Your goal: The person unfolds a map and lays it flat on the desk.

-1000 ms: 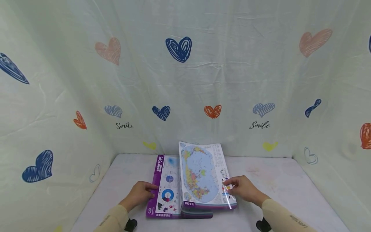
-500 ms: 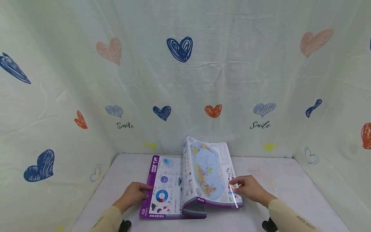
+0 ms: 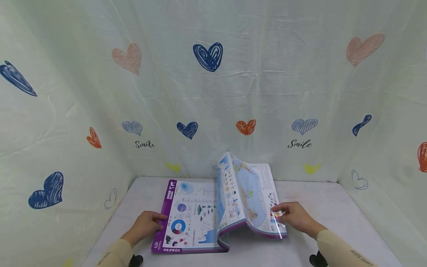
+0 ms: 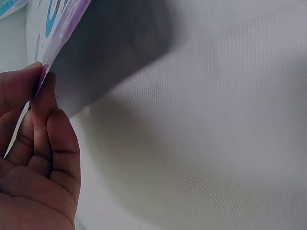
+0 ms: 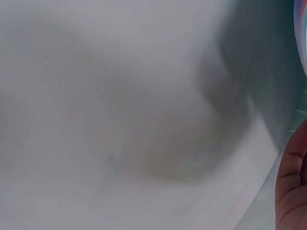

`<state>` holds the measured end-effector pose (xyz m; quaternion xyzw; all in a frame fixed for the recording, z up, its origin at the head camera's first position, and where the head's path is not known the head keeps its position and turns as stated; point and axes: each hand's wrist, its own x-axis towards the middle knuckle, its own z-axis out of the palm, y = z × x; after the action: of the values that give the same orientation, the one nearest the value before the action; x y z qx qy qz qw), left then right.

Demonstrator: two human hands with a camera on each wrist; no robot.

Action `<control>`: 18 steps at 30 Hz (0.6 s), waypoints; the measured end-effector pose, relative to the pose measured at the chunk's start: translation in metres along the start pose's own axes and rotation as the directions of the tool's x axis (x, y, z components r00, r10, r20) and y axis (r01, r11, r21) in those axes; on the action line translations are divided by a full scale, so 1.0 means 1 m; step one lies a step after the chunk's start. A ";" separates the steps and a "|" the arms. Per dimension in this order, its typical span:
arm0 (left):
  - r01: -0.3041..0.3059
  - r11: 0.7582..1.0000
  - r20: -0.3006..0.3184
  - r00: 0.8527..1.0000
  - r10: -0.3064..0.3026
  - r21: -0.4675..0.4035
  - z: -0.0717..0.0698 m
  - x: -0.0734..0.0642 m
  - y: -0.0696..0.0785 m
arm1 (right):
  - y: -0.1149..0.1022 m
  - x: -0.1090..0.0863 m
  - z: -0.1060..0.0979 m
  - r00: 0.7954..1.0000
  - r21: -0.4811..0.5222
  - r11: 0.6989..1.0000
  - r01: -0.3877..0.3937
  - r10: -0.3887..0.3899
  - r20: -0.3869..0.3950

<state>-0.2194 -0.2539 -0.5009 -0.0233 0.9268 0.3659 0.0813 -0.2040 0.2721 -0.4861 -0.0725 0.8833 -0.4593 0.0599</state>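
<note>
A folded world map [image 3: 186, 230], glossy with a purple border, is spread partway between my hands in the head view. Its left panel, with charts and small figures, lies low over the table; the middle rises in a standing fold, and a right panel shows a blue world map. My left hand [image 3: 143, 225] pinches the left border. In the left wrist view, the thumb and fingers of that hand [image 4: 41, 158] hold the sheet's edge [image 4: 64, 28]. My right hand [image 3: 298, 218] pinches the right panel's edge; in the right wrist view only part of it [image 5: 290, 187] shows.
A white table [image 3: 327, 222] lies beneath the map, its surface showing on both sides. Behind and beside it hangs a pale curtain [image 3: 273, 92] printed with hearts and "Smile"; the map's raised top stands in front of it.
Both hands have moved apart, the left leftward and the right rightward, each keeping its edge of the map. The overlapping panels have spread, and the middle fold has risen and opened.
</note>
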 end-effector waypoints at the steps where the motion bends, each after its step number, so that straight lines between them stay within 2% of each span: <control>1: 0.002 1.000 -0.003 1.000 -0.002 0.002 -0.001 0.000 -0.001 | 0.001 -0.001 -0.001 1.000 0.002 1.000 0.000 0.000 0.001; 6: 0.006 1.000 -0.002 1.000 -0.006 0.012 -0.006 -0.001 -0.005 | 0.003 -0.005 -0.008 1.000 0.008 1.000 -0.020 0.020 -0.005; 12: 0.027 0.999 -0.003 1.000 -0.027 0.018 -0.012 -0.002 -0.009 | 0.007 -0.008 -0.016 0.998 -0.041 0.998 -0.049 0.047 -0.046; 18: 0.031 0.999 -0.005 0.999 -0.031 0.016 -0.019 -0.003 -0.013 | 0.006 -0.012 -0.023 0.989 -0.088 0.988 -0.127 0.119 -0.085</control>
<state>-0.2174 -0.2762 -0.4959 -0.0381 0.9294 0.3572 0.0848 -0.1967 0.2965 -0.4772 -0.0022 0.9083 -0.4155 0.0493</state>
